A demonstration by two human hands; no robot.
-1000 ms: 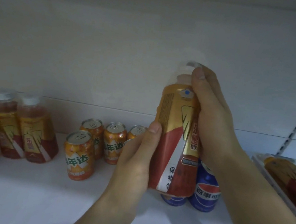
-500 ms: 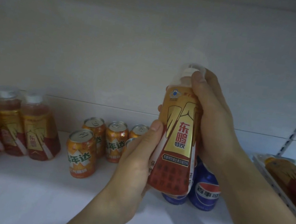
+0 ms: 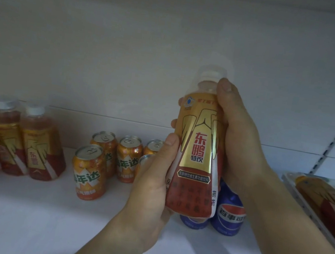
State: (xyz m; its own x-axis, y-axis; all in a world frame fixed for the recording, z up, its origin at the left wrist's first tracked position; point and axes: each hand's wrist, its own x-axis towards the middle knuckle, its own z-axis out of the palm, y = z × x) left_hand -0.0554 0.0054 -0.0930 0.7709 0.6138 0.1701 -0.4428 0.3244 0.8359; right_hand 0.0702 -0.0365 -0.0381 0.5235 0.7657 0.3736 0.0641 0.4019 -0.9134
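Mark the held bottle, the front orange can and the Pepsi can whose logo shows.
held bottle (image 3: 198, 152), head view, middle of the gold front label.
front orange can (image 3: 89, 172), head view, its printed side.
Pepsi can (image 3: 230, 214), head view, its round logo.

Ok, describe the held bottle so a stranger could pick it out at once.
Above the white shelf, in front of the blue cans, the left hand and right hand hold one bottle. Unlike the matching bottles standing at the left, it is lifted, its gold-and-red label facing the camera.
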